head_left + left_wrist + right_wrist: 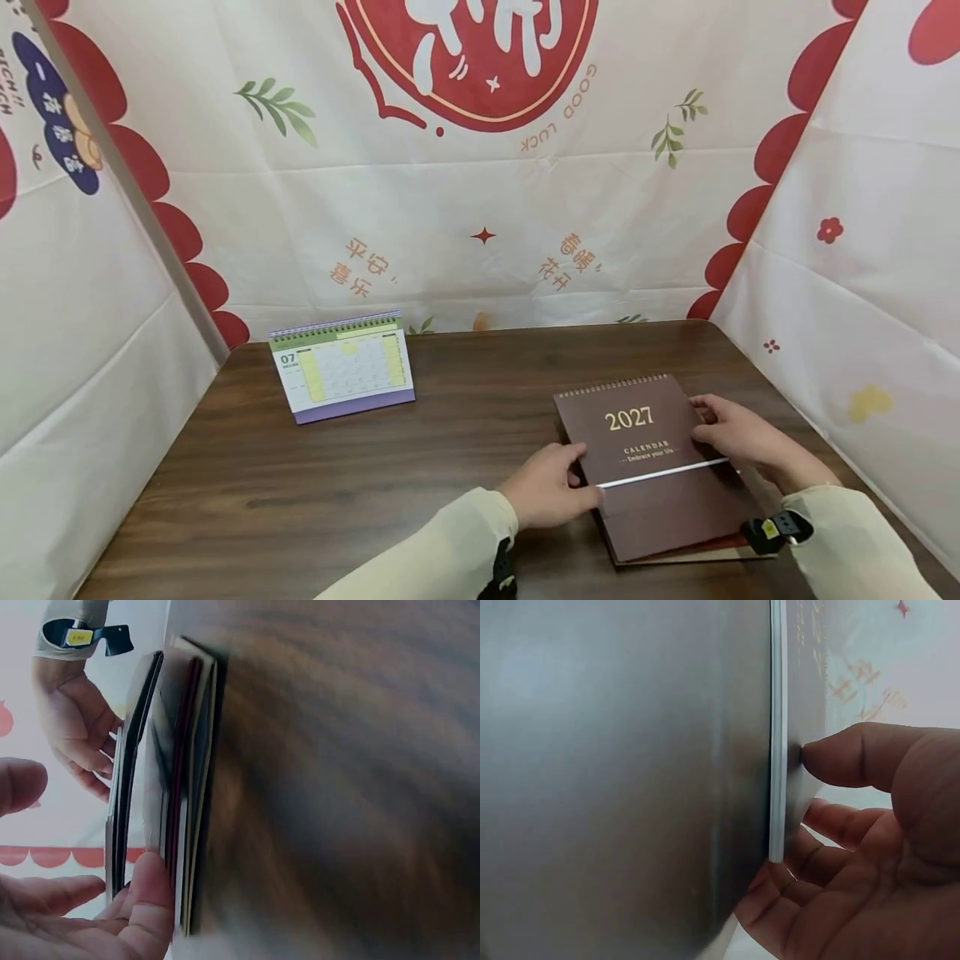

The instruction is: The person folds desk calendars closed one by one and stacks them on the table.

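A brown 2027 desk calendar (637,425) with a spiral binding along its top lies at the right side of the table, over a thin stack with a cream edge (697,554). My left hand (551,487) holds its left edge; in the left wrist view, fingers (154,881) reach in between the calendar and the stack. My right hand (738,433) pinches the right edge, thumb (844,756) on the cover and the other fingers behind. The white page edges (778,750) show below the cover. Dark red and cream layers (191,787) show in the stack.
An upright desk calendar (348,371) showing 07, with purple and green bands, stands at the table's back left. The brown wooden table (360,483) is enclosed by printed white cloth (465,192) at the back and both sides.
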Available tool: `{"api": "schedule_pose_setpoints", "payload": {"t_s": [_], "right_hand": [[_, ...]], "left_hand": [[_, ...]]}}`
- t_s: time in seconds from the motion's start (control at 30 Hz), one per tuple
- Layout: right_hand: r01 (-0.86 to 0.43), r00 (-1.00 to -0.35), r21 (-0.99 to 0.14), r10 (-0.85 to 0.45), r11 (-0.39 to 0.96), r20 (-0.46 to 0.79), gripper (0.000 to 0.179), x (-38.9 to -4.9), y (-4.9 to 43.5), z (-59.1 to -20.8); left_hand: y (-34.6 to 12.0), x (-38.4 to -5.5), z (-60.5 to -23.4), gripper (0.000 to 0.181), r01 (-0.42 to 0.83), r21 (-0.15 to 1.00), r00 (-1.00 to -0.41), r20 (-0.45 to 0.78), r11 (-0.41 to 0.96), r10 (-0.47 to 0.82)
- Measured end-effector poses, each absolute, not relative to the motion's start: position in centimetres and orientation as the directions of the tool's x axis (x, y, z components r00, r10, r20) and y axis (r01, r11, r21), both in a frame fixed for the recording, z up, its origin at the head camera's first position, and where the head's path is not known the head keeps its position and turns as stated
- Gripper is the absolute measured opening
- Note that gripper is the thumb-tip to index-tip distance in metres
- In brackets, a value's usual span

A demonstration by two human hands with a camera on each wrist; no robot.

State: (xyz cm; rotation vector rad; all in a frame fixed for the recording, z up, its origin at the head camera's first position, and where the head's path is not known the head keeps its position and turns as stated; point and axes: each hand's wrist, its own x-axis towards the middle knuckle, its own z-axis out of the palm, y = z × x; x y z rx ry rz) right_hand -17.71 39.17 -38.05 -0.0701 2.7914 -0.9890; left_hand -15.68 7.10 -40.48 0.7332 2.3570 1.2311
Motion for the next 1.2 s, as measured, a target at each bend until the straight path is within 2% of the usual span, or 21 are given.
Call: {"api": "schedule_pose_setpoints", "payload": {"t_s": [0.13,0.33,0.63,1.0,1.2], "right_hand": [[0.018,-0.986,-0.58,-0.082,0.814,-0.145,0.052,-17.6,39.8,-38.7],[0.004,-0.99,-0.513,-0.068,0.859,-0.121,0.05,-17.7,39.9,-38.9],[0.007,-0.99,-0.464,-0.059,0.886,-0.127,0.051,-17.8,39.8,-38.8],[0.135,-0.973,-0.565,0.001,0.814,-0.23,0.062,-17.0,40.5,-38.7],[0.174,-0.968,-0.595,0.024,0.784,-0.251,0.041,-16.7,40.7,-38.6]], "left_hand": [[8.0,-15.3,-41.1,0.069,0.305,0.828,-0.772,-0.076,0.471,0.632],[8.8,-15.5,-41.6,0.06,0.397,0.799,-0.719,-0.034,0.451,0.694],[9.3,-15.4,-41.8,0.052,0.37,0.812,-0.743,-0.033,0.451,0.668],[9.0,-15.0,-41.4,0.049,0.405,0.804,-0.763,0.035,0.436,0.645],[9.0,-15.3,-41.1,0.051,0.421,0.787,-0.762,0.036,0.452,0.647]]}}
